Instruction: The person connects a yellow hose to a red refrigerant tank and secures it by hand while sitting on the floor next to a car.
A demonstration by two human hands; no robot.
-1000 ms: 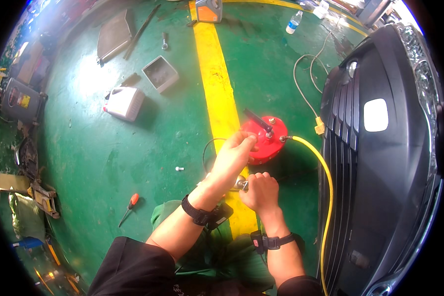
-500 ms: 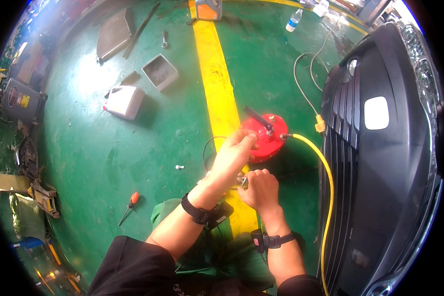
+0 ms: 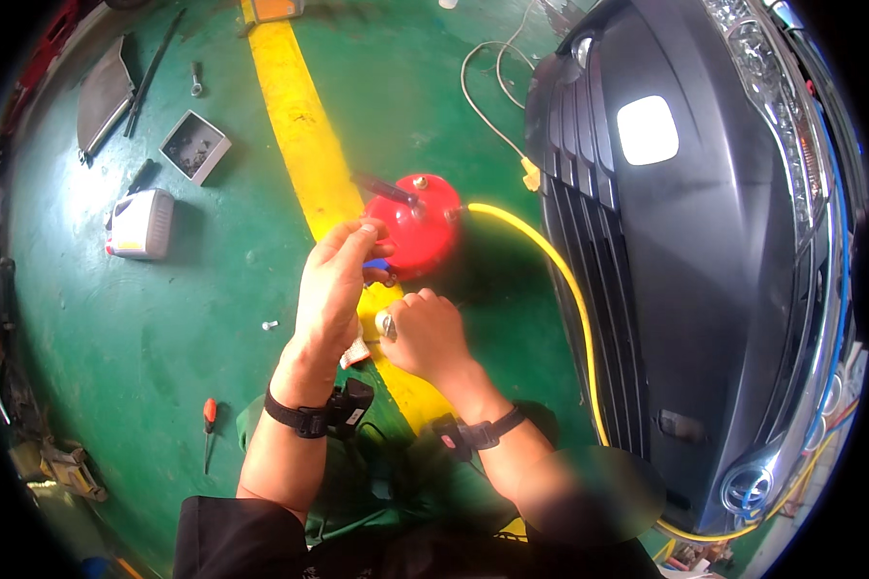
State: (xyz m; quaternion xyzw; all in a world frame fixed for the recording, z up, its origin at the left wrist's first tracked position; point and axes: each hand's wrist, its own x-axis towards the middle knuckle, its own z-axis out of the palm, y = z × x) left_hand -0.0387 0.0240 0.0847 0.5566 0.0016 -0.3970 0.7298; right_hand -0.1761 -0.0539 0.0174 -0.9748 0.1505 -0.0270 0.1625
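Observation:
My left hand (image 3: 336,280) has its fingers curled at the near edge of a red round canister (image 3: 420,232), pinching something I cannot make out; a blue part (image 3: 379,265) shows beside the fingers. The canister has a dark lever (image 3: 384,189) on top and a yellow hose (image 3: 541,241) fitted at its right. Just below it, my right hand (image 3: 425,333) is closed on a small silvery metal piece (image 3: 388,326), whose shape is partly hidden. A white-and-red item (image 3: 355,353) shows beneath my hands, above the yellow floor stripe (image 3: 314,145).
A large black car bumper (image 3: 685,289) fills the right. On the green floor lie a white jug (image 3: 140,224), a square tray of small parts (image 3: 176,154), a flat metal panel (image 3: 107,96), a red-handled screwdriver (image 3: 210,425), a bolt (image 3: 269,325) and a grey cable (image 3: 483,111) with a yellow plug.
The view has swung right, so the scene sits further left and higher. My hands remain below the canister; a blue part and a white-and-red item now show around them.

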